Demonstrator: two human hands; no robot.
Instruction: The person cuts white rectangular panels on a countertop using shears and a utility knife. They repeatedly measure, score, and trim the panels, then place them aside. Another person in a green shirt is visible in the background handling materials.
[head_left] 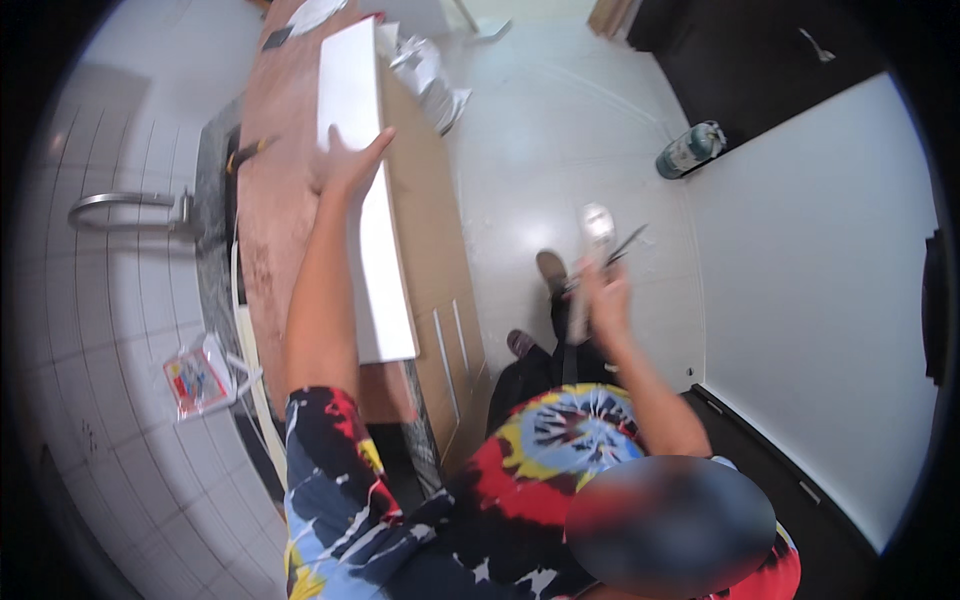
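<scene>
Resting splayed, left hand (350,169) touches flat white panel (384,285); right hand (608,300) grips elongated object (597,226).

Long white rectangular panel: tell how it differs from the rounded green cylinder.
The white panel is long and flat; the green cylinder is short and rounded. The panel looks larger than the cylinder. The left hand touches the panel; no hand touches the cylinder. Neither is in the right hand.
</scene>
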